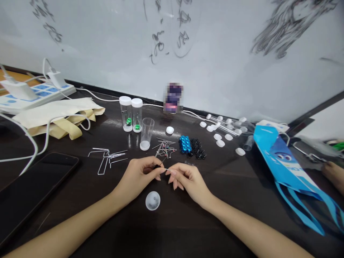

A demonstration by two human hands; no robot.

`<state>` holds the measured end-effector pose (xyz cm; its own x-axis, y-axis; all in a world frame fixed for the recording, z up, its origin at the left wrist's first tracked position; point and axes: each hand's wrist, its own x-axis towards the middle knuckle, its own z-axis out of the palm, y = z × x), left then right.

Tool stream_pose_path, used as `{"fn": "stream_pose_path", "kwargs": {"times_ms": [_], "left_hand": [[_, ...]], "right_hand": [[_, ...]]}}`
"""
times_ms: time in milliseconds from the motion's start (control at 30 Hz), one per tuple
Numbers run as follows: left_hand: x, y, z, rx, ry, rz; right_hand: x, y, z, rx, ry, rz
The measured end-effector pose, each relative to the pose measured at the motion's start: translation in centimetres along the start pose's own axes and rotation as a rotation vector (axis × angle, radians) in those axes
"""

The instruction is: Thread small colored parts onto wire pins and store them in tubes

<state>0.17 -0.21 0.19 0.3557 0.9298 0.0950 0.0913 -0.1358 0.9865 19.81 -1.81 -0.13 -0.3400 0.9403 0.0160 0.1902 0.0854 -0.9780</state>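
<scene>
My left hand (143, 175) is closed in a pinch above the table; a small black piece (157, 166) shows between its fingers. My right hand (186, 177) pinches one end of a thin pale pin (167, 169), which spans the short gap to my left fingertips. Just beyond the hands lies a loose pile of thin metal pins (164, 147). A small white cup (153, 200) with tiny bits inside sits below my hands. An uncapped clear tube (147, 130) stands upright behind my left hand, and a white cap (170, 130) lies beside it.
Two capped tubes (125, 111) hold green parts. Blue parts (185, 144) and black parts (198, 148) form rows. Bent hex keys (107, 156) and a phone (34, 193) lie left. Tubes with white caps (228, 129) and a blue bag (285, 168) lie right. Another person's hand (333, 173) shows far right.
</scene>
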Motion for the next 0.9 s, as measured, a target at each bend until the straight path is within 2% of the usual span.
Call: {"fn": "stream_pose_path", "kwargs": {"times_ms": [133, 233, 367, 467, 567, 633, 767, 900], "left_hand": [[0.7, 0.2, -0.4, -0.079, 0.098, -0.037], [0.9, 0.1, -0.6, -0.091, 0.125, -0.022], [0.8, -0.3, -0.4, -0.061, 0.089, 0.015], [0.9, -0.6, -0.3, -0.029, 0.061, 0.034], [0.8, -0.8, -0.3, -0.002, 0.059, 0.063], [0.8, -0.9, -0.3, -0.013, 0.047, 0.085], [0.8, -1.1, -0.3, -0.100, 0.013, 0.085], [0.9, -1.3, -0.2, -0.122, 0.020, 0.073]], "right_hand": [[0.2, -0.1, -0.1, -0.095, 0.161, -0.054], [0.2, -1.1, -0.5, -0.293, 0.280, -0.210], [0.7, -4.5, -1.3, -0.612, 0.363, -0.484], [2.6, -8.0, -1.4, -0.800, 0.403, -0.643], [5.7, -10.9, -0.9, -0.927, 0.340, -0.706], [7.9, -11.9, -0.3, -1.016, 0.287, -0.706], [10.5, -12.1, 1.0, -1.078, 0.229, -0.683], [11.0, -11.4, 0.9, -0.980, 0.283, -0.727]]}}
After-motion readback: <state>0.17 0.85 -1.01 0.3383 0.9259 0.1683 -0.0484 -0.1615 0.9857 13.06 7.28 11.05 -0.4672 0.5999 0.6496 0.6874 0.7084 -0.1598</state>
